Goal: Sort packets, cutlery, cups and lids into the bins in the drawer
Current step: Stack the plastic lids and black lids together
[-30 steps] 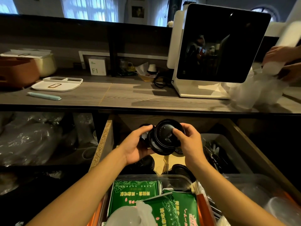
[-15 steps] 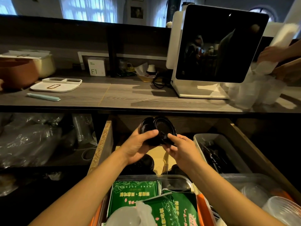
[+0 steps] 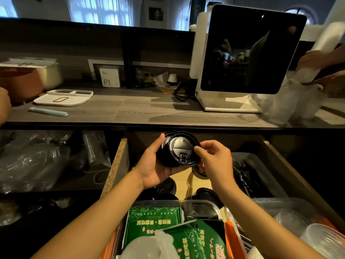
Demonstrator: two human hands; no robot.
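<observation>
My left hand [image 3: 155, 165] cups a stack of black cup lids [image 3: 179, 149] from the left and below, above the open drawer [image 3: 119, 161]. My right hand [image 3: 214, 157] pinches the right rim of the front lid with thumb and fingers. More black lids [image 3: 206, 196] lie on the drawer floor beneath. A clear bin [image 3: 214, 205] near me holds green packets [image 3: 155, 223]. A grey bin [image 3: 261, 176] on the right holds black cutlery [image 3: 242, 176]. Clear cups and lids [image 3: 317, 238] fill the bin at bottom right.
The counter [image 3: 130, 109] above the drawer carries a white terminal with a dark screen [image 3: 242, 53], a white tray [image 3: 63, 98] and a pale blue pen [image 3: 48, 111]. Another person's hands [image 3: 317, 60] handle white cups at the far right. Bagged plastic cups [image 3: 37, 161] sit on the left shelf.
The lid stack has tilted so its top face shows toward me. My right hand has shifted from under the stack to pinching its right rim.
</observation>
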